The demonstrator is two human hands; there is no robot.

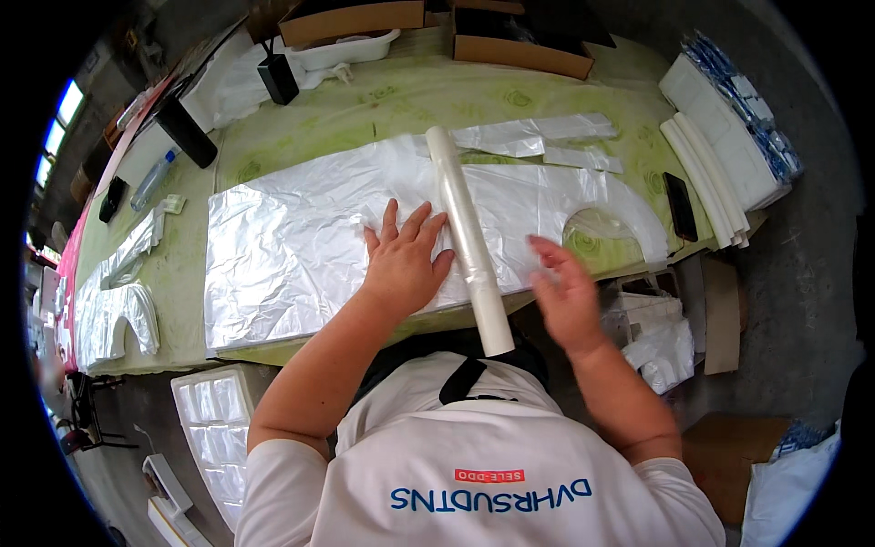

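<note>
A thin white plastic sheet (pixel 283 246), shaped like a disposable apron with a curved cut-out at its right end, lies spread over the table. My left hand (pixel 403 260) presses down on its middle, palm down and fingers spread. Just right of that hand, a long pale tube or roll (pixel 467 237) rests across the sheet, its near end jutting past the table edge. My right hand (pixel 567 294) hovers by the near edge, right of the tube, slightly blurred, thumb and forefinger apart with nothing seen between them. Loose plastic strips (pixel 538 137) extend beyond the tube.
Covering the table is a green patterned cloth (pixel 383 96). A phone (pixel 680 207), several white rolls (pixel 706 182) and a stack of blue-and-white packets (pixel 743 109) are at the right. Cardboard boxes (pixel 519 53) line the back. A bottle (pixel 153 180) and folded plastic (pixel 114 314) lie left.
</note>
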